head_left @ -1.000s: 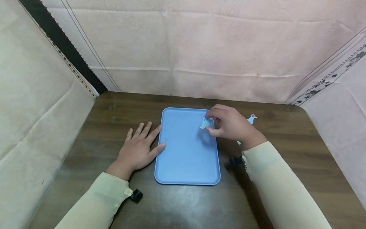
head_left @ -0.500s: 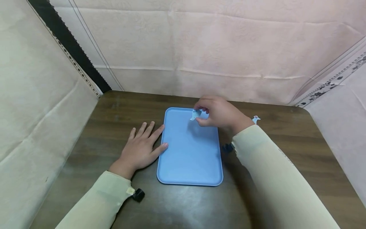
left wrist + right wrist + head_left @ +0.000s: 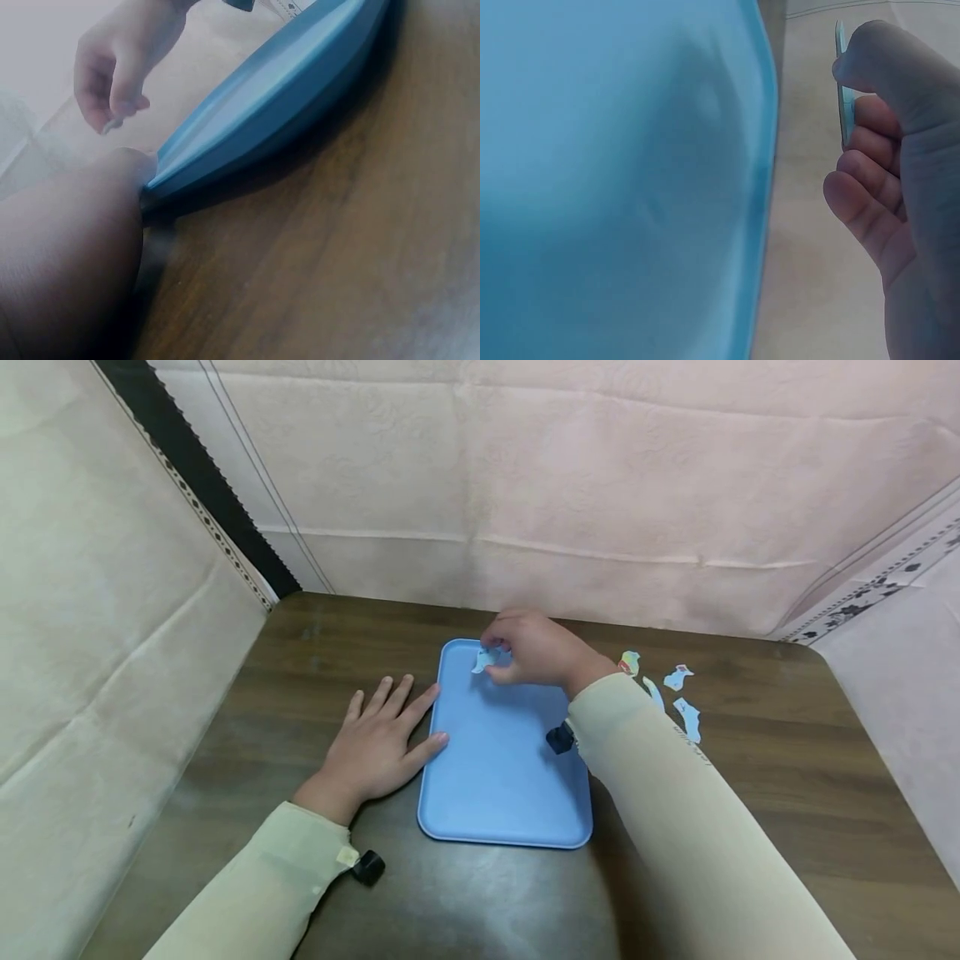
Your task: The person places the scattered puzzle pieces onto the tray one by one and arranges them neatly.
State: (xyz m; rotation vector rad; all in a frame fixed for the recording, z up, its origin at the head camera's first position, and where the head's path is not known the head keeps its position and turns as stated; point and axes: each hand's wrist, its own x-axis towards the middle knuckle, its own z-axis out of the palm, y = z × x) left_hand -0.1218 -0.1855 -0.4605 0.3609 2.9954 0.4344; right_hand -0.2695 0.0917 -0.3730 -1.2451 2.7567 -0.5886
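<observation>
Over the far left corner of the blue tray (image 3: 502,768), my right hand (image 3: 536,652) pinches a small flat light-blue piece (image 3: 484,660) that looks like a jigsaw puzzle piece. The right wrist view shows this puzzle piece (image 3: 847,112) edge-on between thumb and fingers, held above the tray surface. My left hand (image 3: 375,752) lies with fingers spread on the table, its thumb and index finger touching the tray's left rim. In the left wrist view the right hand (image 3: 127,60) hangs beyond the tray's edge.
Several loose flat pieces lie on the wooden table (image 3: 750,760) right of the tray, among them a multicoloured piece (image 3: 628,662) and a light-blue piece (image 3: 687,720). My right forearm partly covers this group. A pale cloth (image 3: 585,485) hangs behind the table.
My right hand has moved left across the tray's far end with the puzzle piece. Loose pieces on the right have come into view from behind the arm. My left hand keeps its place.
</observation>
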